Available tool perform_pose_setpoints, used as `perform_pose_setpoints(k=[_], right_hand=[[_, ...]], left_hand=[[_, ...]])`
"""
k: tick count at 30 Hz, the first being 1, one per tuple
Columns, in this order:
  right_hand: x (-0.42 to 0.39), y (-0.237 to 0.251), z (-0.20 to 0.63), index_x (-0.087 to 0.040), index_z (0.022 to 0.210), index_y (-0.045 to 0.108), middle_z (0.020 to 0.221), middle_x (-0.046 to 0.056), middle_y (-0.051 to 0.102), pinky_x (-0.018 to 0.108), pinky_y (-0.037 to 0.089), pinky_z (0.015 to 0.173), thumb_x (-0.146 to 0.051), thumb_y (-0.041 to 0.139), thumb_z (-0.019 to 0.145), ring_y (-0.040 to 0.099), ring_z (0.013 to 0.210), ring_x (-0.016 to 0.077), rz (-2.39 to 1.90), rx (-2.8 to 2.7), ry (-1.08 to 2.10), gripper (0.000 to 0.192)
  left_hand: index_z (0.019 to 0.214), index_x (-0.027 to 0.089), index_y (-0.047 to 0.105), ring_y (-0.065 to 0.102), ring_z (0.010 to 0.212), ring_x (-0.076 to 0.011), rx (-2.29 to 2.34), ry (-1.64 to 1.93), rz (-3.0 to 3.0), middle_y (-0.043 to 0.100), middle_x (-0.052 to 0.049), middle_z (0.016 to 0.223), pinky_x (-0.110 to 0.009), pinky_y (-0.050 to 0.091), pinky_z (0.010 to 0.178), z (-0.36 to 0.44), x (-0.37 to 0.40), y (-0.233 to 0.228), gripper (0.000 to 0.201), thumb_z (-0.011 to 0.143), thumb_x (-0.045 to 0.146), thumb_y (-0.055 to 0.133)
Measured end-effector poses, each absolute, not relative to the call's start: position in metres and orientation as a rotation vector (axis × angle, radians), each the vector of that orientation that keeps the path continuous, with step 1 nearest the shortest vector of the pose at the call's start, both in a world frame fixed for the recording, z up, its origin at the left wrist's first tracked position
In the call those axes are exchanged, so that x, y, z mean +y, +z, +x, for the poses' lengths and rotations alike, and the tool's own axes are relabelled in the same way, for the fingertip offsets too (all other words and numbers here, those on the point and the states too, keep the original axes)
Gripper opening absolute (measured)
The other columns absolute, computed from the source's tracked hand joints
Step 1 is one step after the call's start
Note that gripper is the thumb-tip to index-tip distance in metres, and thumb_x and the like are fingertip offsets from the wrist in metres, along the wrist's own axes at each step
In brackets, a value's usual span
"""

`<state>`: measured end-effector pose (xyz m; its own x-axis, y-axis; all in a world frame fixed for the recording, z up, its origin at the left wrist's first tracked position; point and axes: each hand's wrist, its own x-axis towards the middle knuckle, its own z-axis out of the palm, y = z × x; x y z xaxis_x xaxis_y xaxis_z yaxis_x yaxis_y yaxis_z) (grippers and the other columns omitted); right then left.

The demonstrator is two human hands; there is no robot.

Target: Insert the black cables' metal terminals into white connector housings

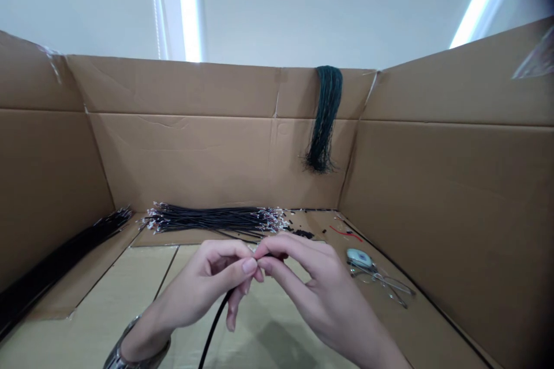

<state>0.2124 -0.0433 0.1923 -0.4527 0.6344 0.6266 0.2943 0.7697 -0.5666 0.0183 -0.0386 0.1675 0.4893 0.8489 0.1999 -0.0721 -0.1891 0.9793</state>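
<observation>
Black cable (215,323) was pinched at its tip between left hand (208,285) and right hand (315,288) fingertips; such a shallow pinch could have let it slip

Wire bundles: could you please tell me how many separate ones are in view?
3: a black bundle lying along the back wall, a long black bundle by the left wall, and a dark green bundle hanging over the back wall's top edge.

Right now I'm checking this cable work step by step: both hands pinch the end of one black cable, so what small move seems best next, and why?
Probably keep the left hand steady and let the right hand work the tip of the black cable, since both sets of fingertips meet on that end and the cable trails down loose below them.
</observation>
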Motion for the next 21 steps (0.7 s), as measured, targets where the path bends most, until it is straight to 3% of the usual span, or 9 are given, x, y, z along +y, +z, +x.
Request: perform_pose_setpoints(k=[7, 14, 21], right_hand=[[-0.045, 0.195, 0.215, -0.029, 0.119, 0.068, 0.091, 0.000, 0.068, 0.022, 0.051, 0.073, -0.016, 0.049, 0.098, 0.064, 0.081, 0.0108, -0.626, -2.030, 0.517, 0.031], [-0.048, 0.194, 0.210, -0.023, 0.095, 0.069, 0.078, -0.003, 0.072, 0.020, 0.053, 0.065, -0.020, 0.060, 0.092, 0.068, 0.070, 0.0108, -0.703, -1.941, 0.620, 0.009], [-0.052, 0.193, 0.207, -0.024, 0.095, 0.072, 0.079, -0.005, 0.075, 0.016, 0.052, 0.065, -0.012, 0.066, 0.087, 0.069, 0.069, 0.0086, -0.624, -1.879, 0.395, 0.015]], left_hand=[[0.072, 0.016, 0.059, 0.044, 0.029, -0.0061, 0.688, 1.148, 1.431, 0.045, 0.006, 0.045, -0.014, 0.029, 0.032, 0.023, -0.036, 0.156, 0.038, 0.085, 0.051, 0.066], [0.068, 0.017, 0.056, 0.039, 0.027, -0.0059, 0.695, 1.196, 1.461, 0.039, 0.007, 0.040, -0.015, 0.022, 0.032, 0.024, -0.040, 0.155, 0.041, 0.083, 0.053, 0.066], [0.065, 0.017, 0.055, 0.038, 0.027, -0.0053, 0.692, 1.259, 1.498, 0.039, 0.007, 0.039, -0.015, 0.023, 0.033, 0.026, -0.043, 0.159, 0.042, 0.083, 0.054, 0.066]])
